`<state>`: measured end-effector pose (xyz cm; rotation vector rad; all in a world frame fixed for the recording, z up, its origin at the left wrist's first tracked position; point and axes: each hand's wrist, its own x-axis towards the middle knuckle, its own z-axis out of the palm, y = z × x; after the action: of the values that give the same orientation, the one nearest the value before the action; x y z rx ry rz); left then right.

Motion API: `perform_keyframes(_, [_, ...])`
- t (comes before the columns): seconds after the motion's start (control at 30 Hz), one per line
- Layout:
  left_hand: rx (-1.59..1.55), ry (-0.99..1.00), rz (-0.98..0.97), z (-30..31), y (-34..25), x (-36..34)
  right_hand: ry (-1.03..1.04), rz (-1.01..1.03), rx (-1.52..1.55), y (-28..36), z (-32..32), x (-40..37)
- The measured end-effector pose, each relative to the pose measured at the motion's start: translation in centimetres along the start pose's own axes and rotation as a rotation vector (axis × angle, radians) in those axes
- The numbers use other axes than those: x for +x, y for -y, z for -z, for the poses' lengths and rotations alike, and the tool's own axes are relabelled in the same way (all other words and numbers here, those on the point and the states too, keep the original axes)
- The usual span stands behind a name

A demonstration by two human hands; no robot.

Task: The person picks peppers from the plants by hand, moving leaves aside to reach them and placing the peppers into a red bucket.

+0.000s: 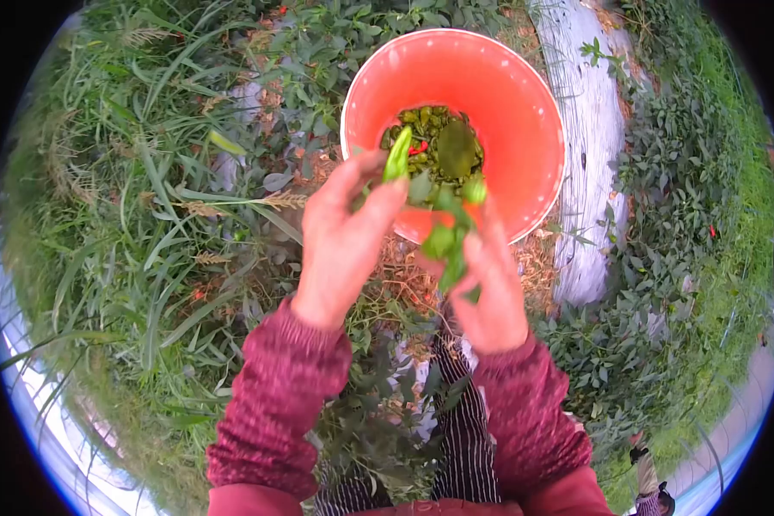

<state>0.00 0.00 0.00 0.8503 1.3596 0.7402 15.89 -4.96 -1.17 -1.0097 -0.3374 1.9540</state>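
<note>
While I look down past the maroon sleeves, I have the left hand partly closed, a long green pepper pinched between thumb and fingers and pointing away from the wrist. The right hand is loosely curled around a leafy sprig; a rounder green pepper shows by its fingertips, though blur keeps me from telling whether the fingers touch it.

Just beyond both hands I see the orange-red bucket, its open mouth toward me, with many small green peppers at the bottom. Among them are a bit of red and, on the pile, a dark green oval patch that I cannot identify.

To the left of the left hand, a light green pod-like piece shows against tall grass. Right of the bucket runs a pale strip of sheeting, with leafy plants beside it. Striped trousers show below the hands, and part of another person appears far below and right of the right hand.
</note>
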Motion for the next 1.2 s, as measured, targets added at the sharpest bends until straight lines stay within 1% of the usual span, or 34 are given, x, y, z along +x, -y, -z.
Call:
perform_keyframes(0.07, [-0.152,-0.042,-0.094,-1.1,1.4,2.0,-0.305,0.084,-0.069,0.2,1.8,1.8])
perform_keyframes(0.1, [-0.122,-0.063,-0.164,-2.7,-1.6,2.9,-0.239,0.128,-0.056,3.5,1.5,2.8])
perform_keyframes(0.17, [-0.244,-0.146,-0.174,-4.4,-1.0,2.9,-0.386,0.177,-0.167,4.6,2.1,2.2])
perform_keyframes(0.23, [0.119,-0.199,-0.361,-4.5,2.7,3.0,-0.401,0.209,-0.131,4.7,3.0,1.3])
perform_keyframes(0.27, [0.109,-0.17,-0.369,-4.3,3.5,1.8,-0.367,0.215,-0.133,4.3,3.9,1.0])
perform_keyframes(0.3, [0.018,-0.194,-0.325,-4.3,3.5,-0.1,-0.338,0.229,-0.134,3.7,4.7,0.6])
perform_keyframes(0.37, [0.198,-0.123,-0.233,-2.5,5.6,-3.0,-0.332,0.178,-0.117,2.7,4.9,-0.6])
perform_keyframes(0.4, [0.198,-0.12,-0.224,-1.3,7.6,-3.3,-0.347,0.155,-0.117,2.0,5.5,-1.2])
perform_keyframes(0.43, [0.296,-0.119,-0.128,-0.2,10.2,-3.8,-0.355,0.138,-0.109,1.3,7.3,-1.7])
perform_keyframes(0.47, [0.384,-0.118,-0.038,1.4,13.0,-4.6,-0.239,0.093,0.122,0.2,9.2,-2.0])
perform_keyframes(0.5, [0.722,-0.077,0.015,3.6,15.3,-4.8,-0.127,0.043,0.353,-1.0,10.2,-2.5])
perform_keyframes(0.53, [1.042,0.044,0.05,5.9,17.4,-4.9,-0.232,0.065,0.401,-1.4,8.8,-2.5])
perform_keyframes(0.57, [1.258,0.189,0.195,8.0,18.9,-5.0,-0.243,0.065,0.398,-1.4,7.8,-2.4])
perform_keyframes(0.6, [1.401,0.192,0.134,10.0,22.0,-5.8,-0.262,0.095,0.425,-1.3,6.9,-2.3])
perform_keyframes(0.63, [1.416,0.31,0.266,11.7,22.3,-7.0,-0.281,0.125,0.451,-1.2,6.2,-2.1])
perform_keyframes(0.67, [1.589,0.631,0.494,14.3,23.5,-9.6,-0.116,0.173,0.321,-1.4,5.6,-1.8])
perform_keyframes(0.7, [1.562,0.664,0.509,15.8,24.1,-11.7,-0.126,0.172,0.313,-1.6,4.7,-2.0])
perform_keyframes(0.73, [1.511,0.639,0.586,17.5,25.7,-13.2,-0.18,0.16,0.114,-2.1,3.5,-2.0])
perform_keyframes(0.77, [1.566,0.651,0.614,19.1,26.4,-14.2,-0.23,0.143,-0.084,-2.4,2.6,-2.0])
perform_keyframes(0.8, [1.621,0.659,0.646,20.9,26.9,-15.1,-0.117,0.062,-0.164,-3.1,2.7,-2.3])
perform_keyframes(0.83, [1.685,0.673,0.636,22.7,27.3,-15.7,-0.117,0.057,-0.171,-4.2,2.5,-2.5])
perform_keyframes(0.87, [1.749,0.69,0.627,24.4,27.7,-16.2,-0.117,-0.011,-0.42,-5.6,2.0,-2.8])
perform_keyframes(0.9, [1.741,0.696,0.634,26.4,27.7,-16.8,-0.112,-0.082,-0.665,-7.1,1.6,-2.9])
perform_keyframes(0.93, [1.701,0.699,0.592,28.2,27.0,-17.0,-0.111,-0.09,-0.668,-8.6,1.3,-2.9])
perform_keyframes(0.97, [1.663,0.706,0.547,29.4,26.6,-17.2,-0.037,-0.164,-0.752,-10.2,1.0,-2.9])
perform_keyframes(1.0, [1.662,0.711,0.549,29.9,25.3,-17.3,0.04,-0.236,-0.833,-12.0,0.8,-2.8])
perform_keyframes(1.07, [1.77,0.834,0.437,30.9,22.3,-17.2,0.208,-0.054,-1.155,-16.7,1.0,-2.4])
perform_keyframes(1.1, [1.765,0.843,0.439,31.4,21.6,-17.3,0.246,-0.086,-1.281,-17.9,-0.3,-2.0])
perform_keyframes(1.13, [1.704,0.761,0.369,32.2,21.2,-17.5,0.306,-0.004,-1.444,-19.9,-0.8,-1.8])
perform_keyframes(1.17, [1.642,0.676,0.303,33.1,21.0,-17.7,0.308,-0.013,-1.439,-22.0,-1.4,-1.7])
perform_keyframes(1.2, [1.624,0.653,0.269,33.9,21.1,-17.7,0.367,0.02,-1.477,-23.9,-1.9,-1.4])
